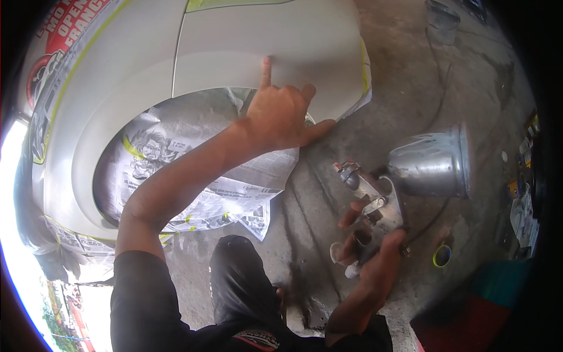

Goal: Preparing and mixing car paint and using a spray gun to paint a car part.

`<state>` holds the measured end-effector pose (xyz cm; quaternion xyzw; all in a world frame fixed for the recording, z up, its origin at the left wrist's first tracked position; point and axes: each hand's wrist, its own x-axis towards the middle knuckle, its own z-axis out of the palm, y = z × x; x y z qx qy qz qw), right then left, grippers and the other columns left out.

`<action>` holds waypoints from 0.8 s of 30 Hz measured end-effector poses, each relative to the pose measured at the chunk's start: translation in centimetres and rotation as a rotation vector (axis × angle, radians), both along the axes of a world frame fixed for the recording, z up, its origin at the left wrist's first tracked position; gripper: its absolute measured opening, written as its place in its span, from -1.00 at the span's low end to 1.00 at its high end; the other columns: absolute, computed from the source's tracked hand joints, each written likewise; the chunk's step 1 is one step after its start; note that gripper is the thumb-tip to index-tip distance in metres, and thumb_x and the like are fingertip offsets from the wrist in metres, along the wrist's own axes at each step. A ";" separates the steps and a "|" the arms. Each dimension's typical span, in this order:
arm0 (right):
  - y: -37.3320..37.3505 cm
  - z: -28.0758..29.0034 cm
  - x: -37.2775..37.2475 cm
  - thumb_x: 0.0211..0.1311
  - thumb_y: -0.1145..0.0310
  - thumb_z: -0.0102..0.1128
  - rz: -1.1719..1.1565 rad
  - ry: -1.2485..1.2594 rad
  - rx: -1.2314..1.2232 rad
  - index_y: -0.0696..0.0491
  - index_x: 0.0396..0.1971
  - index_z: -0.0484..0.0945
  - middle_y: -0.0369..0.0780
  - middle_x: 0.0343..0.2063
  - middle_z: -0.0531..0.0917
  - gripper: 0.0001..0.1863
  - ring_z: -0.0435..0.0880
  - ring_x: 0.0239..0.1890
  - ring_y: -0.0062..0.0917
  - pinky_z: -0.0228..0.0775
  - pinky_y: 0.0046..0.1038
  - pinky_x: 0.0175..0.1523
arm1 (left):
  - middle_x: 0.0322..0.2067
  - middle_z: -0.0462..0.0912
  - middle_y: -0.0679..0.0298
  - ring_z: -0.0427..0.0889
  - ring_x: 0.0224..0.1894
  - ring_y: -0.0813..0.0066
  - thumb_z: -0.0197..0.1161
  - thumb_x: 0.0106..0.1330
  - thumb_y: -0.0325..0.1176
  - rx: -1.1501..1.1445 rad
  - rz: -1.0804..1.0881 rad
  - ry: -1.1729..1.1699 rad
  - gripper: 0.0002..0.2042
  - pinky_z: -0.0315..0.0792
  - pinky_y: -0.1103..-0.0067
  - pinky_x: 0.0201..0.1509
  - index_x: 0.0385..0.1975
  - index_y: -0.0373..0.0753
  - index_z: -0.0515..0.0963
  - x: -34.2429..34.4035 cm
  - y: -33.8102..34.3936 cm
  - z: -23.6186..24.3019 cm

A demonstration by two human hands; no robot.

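Observation:
My left hand (pixel 278 114) reaches over the smooth, pale grey car body panel (pixel 229 35). One finger is stretched out with its tip at the panel, the thumb sticks out to the side, and nothing is held. Below the hand, newspaper masking sheets (pixel 220 173) fill the wheel arch and hang from its edge. My right hand (pixel 375 270) grips a metal paint spray gun (pixel 378 202) by its handle, away from the panel. The gun's silver paint cup (pixel 431 161) lies tilted sideways to the right. My fingers partly hide the handle and trigger.
Yellow-green masking tape (pixel 234 4) edges the panel. A hose (pixel 437 217) trails over the concrete floor (pixel 393 82). On the floor lies a tape roll (pixel 442 256), with a bucket (pixel 443 23) at the far right and assorted items (pixel 522 205) along the right side.

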<state>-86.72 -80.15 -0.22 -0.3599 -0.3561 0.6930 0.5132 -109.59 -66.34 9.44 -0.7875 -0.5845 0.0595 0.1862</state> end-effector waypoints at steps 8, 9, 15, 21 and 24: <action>0.1 -0.4 0.1 0.08 -0.66 -0.16 0.004 0.019 -0.003 0.14 0.01 0.55 -0.15 -0.30 0.59 0.05 0.45 -0.69 -0.65 0.28 -0.59 -0.67 | -0.40 0.73 0.09 0.75 -0.21 0.11 0.25 0.26 0.12 0.081 -0.086 -0.018 -0.39 -0.20 -0.14 0.49 0.07 -0.33 0.53 0.6 -0.3 0.5; 0.2 -0.5 0.0 0.07 -0.66 -0.16 -0.001 0.021 -0.012 0.14 0.01 0.55 -0.14 -0.30 0.59 0.05 0.45 -0.69 -0.64 0.28 -0.59 -0.67 | -0.39 0.73 0.09 0.75 -0.21 0.13 0.25 0.26 0.12 0.117 -0.055 -0.007 -0.39 -0.20 -0.13 0.50 0.08 -0.32 0.53 0.2 0.0 0.3; 0.2 -0.4 -0.2 0.05 -0.67 -0.15 0.004 0.018 -0.012 0.14 0.02 0.54 -0.14 -0.31 0.59 0.06 0.45 -0.69 -0.65 0.28 -0.58 -0.67 | -0.33 0.74 0.07 0.75 -0.18 0.13 0.28 0.25 0.08 -0.057 -0.120 -0.272 -0.41 -0.22 -0.16 0.51 0.10 -0.28 0.53 -0.4 1.0 -0.4; 0.1 -0.5 -0.2 0.04 -0.67 -0.13 0.009 0.038 -0.037 0.13 0.02 0.54 -0.15 -0.29 0.58 0.06 0.44 -0.67 -0.66 0.29 -0.58 -0.65 | -0.32 0.74 0.09 0.73 -0.15 0.12 0.29 0.25 0.06 0.038 -0.190 -0.087 -0.42 -0.24 -0.16 0.51 0.10 -0.29 0.53 -0.6 0.2 -0.7; 0.0 -0.5 -0.2 0.04 -0.66 -0.11 0.009 0.016 -0.040 0.12 0.02 0.54 -0.15 -0.27 0.57 0.05 0.43 -0.65 -0.66 0.28 -0.58 -0.64 | -0.32 0.73 0.10 0.74 -0.18 0.14 0.29 0.24 0.07 0.096 -0.070 0.009 -0.42 -0.21 -0.16 0.51 0.08 -0.29 0.54 -0.8 0.3 -0.4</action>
